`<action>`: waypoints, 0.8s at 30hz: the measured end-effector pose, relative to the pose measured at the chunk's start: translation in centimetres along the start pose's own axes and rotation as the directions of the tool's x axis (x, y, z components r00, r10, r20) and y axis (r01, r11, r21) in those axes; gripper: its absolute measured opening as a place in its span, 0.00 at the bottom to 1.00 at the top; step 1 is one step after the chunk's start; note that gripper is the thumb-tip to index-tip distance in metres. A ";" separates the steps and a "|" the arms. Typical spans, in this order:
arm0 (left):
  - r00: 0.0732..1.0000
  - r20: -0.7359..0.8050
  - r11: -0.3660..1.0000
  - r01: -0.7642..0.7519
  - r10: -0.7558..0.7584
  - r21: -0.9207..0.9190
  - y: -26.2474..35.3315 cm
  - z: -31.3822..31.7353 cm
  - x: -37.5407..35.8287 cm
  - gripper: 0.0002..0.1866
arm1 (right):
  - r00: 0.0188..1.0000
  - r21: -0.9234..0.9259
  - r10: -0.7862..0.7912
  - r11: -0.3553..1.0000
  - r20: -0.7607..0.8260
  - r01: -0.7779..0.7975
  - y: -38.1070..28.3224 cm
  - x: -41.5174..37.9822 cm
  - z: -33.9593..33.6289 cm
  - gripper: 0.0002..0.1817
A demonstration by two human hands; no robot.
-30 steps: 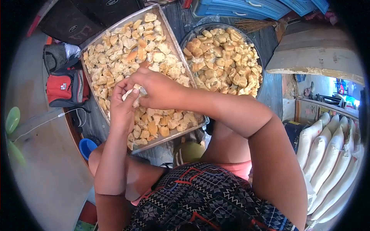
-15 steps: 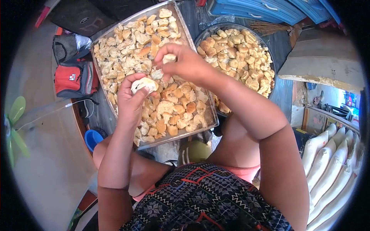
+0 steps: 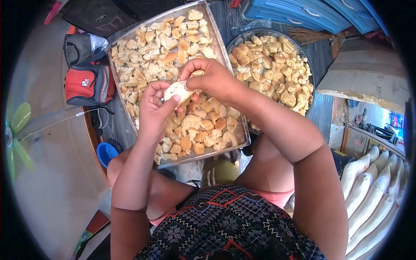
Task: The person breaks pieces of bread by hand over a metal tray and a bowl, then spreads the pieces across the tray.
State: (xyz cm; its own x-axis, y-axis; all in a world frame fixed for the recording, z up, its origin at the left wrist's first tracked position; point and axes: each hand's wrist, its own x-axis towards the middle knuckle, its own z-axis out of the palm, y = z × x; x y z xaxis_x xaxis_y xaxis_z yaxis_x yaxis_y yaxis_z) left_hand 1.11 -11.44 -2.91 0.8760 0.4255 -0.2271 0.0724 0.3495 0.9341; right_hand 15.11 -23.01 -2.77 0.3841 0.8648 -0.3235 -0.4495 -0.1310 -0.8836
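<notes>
A piece of bread [image 3: 175,91] with a pale torn face is held up over the metal baking tray [image 3: 220,38]. My left hand [image 3: 155,106] is closed round its left side, thumb in front. My right hand [image 3: 212,82] pinches the right end of the same bread, with its fingertips partly hidden behind it. Beneath both hands, torn bread chunks [image 3: 149,47], some pale and some with golden crust, are spread over the tray.
Right of the tray stands a large dark basin [image 3: 313,78] heaped with bread rolls [image 3: 271,65]. A red and grey bag [image 3: 80,84] and a blue bowl [image 3: 106,154] lie at the left. Blue drawers [image 3: 294,13], a straw broom [image 3: 305,35] and stacked white sacks [image 3: 368,182] are farther out.
My right hand has come down and left to meet the bread in my left hand. The small piece that was in its fingers no longer shows clearly. The view has shifted slightly.
</notes>
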 end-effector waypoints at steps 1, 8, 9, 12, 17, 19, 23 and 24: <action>1.000 -0.001 1.000 -0.001 0.001 0.000 0.1 0.0 0.1 0.16 | 1.000 0.049 0.018 0.999 -0.022 -0.017 0.0 0.1 0.1 0.06; 1.000 -0.005 0.999 -0.021 0.021 -0.047 0.2 -0.7 0.2 0.14 | 0.968 0.225 -0.050 0.969 -0.244 0.106 -1.4 0.6 -0.7 0.02; 1.000 -0.021 0.999 -0.022 0.021 -0.047 0.1 -0.8 0.1 0.14 | 0.969 0.225 -0.050 0.969 -0.242 0.106 -1.7 0.8 -1.4 0.02; 0.995 -0.079 0.998 -0.065 0.063 -0.021 -0.1 -0.9 0.2 0.13 | 0.974 0.183 -0.078 0.976 -0.213 0.119 -2.1 0.9 -2.9 0.06; 0.995 -0.076 0.998 -0.066 0.068 0.021 -0.4 -0.3 0.2 0.14 | 1.000 0.040 -0.017 0.999 -0.012 0.017 -0.4 0.3 0.8 0.08; 0.994 -0.065 0.996 -0.086 0.087 0.014 -0.1 -0.1 0.1 0.13 | 0.997 -0.104 -0.028 0.994 0.074 0.035 0.1 0.2 1.3 0.07; 0.996 -0.050 0.997 -0.074 0.075 0.024 0.2 -1.0 0.1 0.13 | 0.996 0.030 -0.065 0.997 -0.056 0.067 -0.6 0.9 -0.7 0.07; 0.994 -0.074 0.996 -0.081 0.084 0.045 0.3 -1.6 0.2 0.13 | 0.988 0.019 -0.053 0.998 -0.144 0.056 -2.1 1.1 -1.3 0.12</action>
State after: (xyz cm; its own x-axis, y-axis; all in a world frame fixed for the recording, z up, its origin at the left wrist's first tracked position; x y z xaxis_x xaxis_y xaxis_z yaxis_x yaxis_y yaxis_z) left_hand 0.54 -9.95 -3.12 0.8411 0.5143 -0.1673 0.0224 0.2759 0.9609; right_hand 17.48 -22.42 -1.73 0.5198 0.7913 -0.3219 -0.4425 -0.0730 -0.8938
